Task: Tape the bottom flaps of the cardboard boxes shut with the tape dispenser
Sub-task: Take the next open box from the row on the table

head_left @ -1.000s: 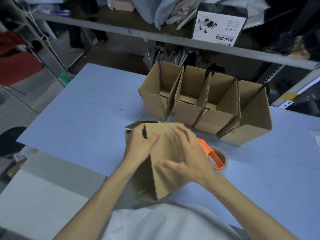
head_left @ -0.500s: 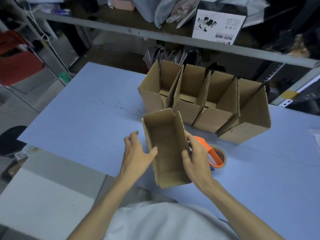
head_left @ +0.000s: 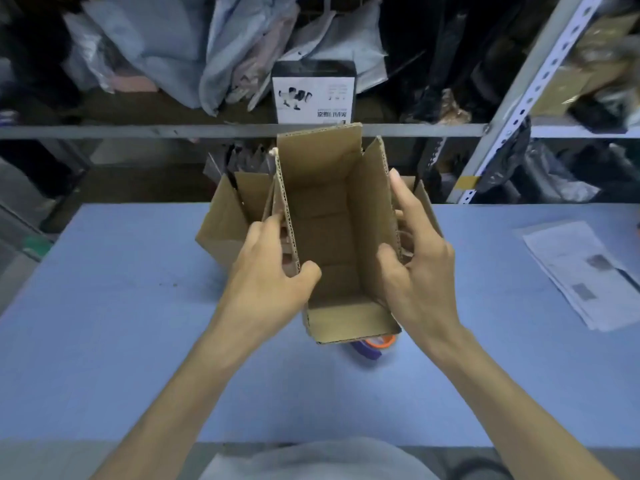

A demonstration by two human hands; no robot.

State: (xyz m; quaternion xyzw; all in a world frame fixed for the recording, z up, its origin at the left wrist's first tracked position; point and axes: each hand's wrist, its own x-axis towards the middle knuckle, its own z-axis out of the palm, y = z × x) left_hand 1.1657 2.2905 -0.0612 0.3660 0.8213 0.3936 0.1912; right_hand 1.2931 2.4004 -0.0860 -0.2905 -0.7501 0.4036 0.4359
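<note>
Between the fingers point(head_left: 268, 225) of both hands, the open cardboard box point(head_left: 332, 220) runs lengthwise away from the person, the left hand point(head_left: 266, 282) and right hand point(head_left: 422, 271) each gripping a side wall, while the tape dispenser point(head_left: 372, 346) peeks from under its near end, closer to the right hand.

dim room: blue table point(head_left: 104, 306) before grey metal shelving point(head_left: 207, 131) stuffed with bags point(head_left: 166, 39).

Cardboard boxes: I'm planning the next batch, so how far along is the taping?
Done: other boxes stand behind, tops open; their taping is hidden. In hand: left hand and right hand grip one box, its bottom flaps folded shut. Left: any taping; the tape dispenser lies unheld on the table.
</note>
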